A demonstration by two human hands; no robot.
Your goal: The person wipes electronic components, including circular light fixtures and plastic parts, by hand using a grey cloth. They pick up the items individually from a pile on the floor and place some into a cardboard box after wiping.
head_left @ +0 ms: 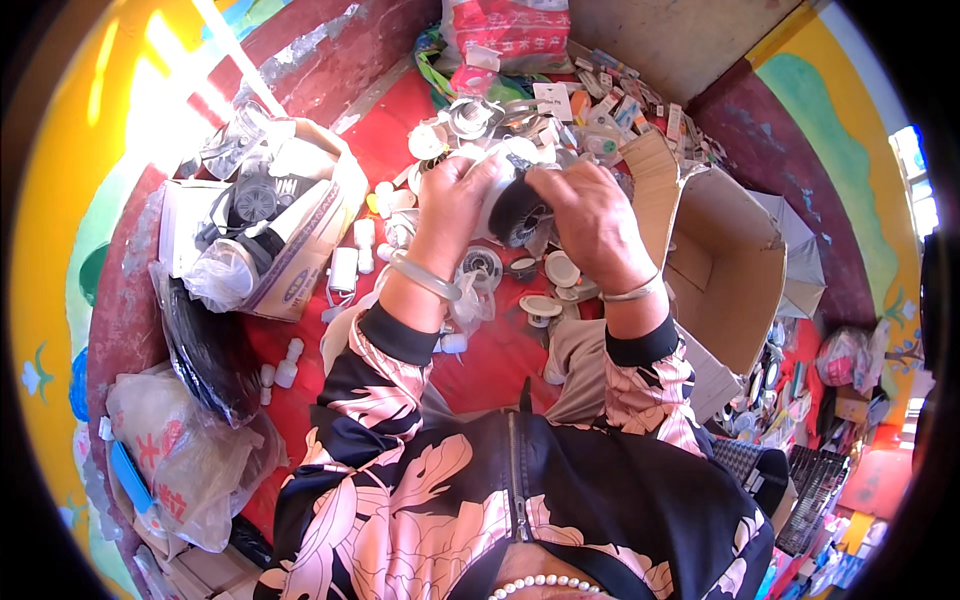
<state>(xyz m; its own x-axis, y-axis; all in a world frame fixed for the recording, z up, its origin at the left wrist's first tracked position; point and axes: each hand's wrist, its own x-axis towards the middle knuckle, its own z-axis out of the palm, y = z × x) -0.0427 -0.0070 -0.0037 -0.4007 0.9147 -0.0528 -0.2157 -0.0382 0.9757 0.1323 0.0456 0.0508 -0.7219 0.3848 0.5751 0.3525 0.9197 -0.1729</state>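
Note:
In front of me both hands are closed around a round black fitting (pixel 514 211) with a ribbed or grilled face and a whitish part beside it; its exact kind I cannot make out. My left hand (pixel 450 196) grips its left side, the thumb on the whitish part. From the right, my right hand (pixel 592 212) curls its fingers over the top of the black rim. Below them lie round white lamp-like pieces, among them a white disc (pixel 562 269) and another disc (pixel 541 308). A clear plastic bag (pixel 472 305) lies under my left wrist.
On the left, a cardboard box (pixel 318 235) holds black and clear parts. An open cardboard box (pixel 735 285) stands at right. Small cartons (pixel 628 105) are heaped at the back, by a red-and-white sack (pixel 510 35). Plastic bags (pixel 190 450) lie lower left, and white bulb-like pieces (pixel 343 268) on red cloth.

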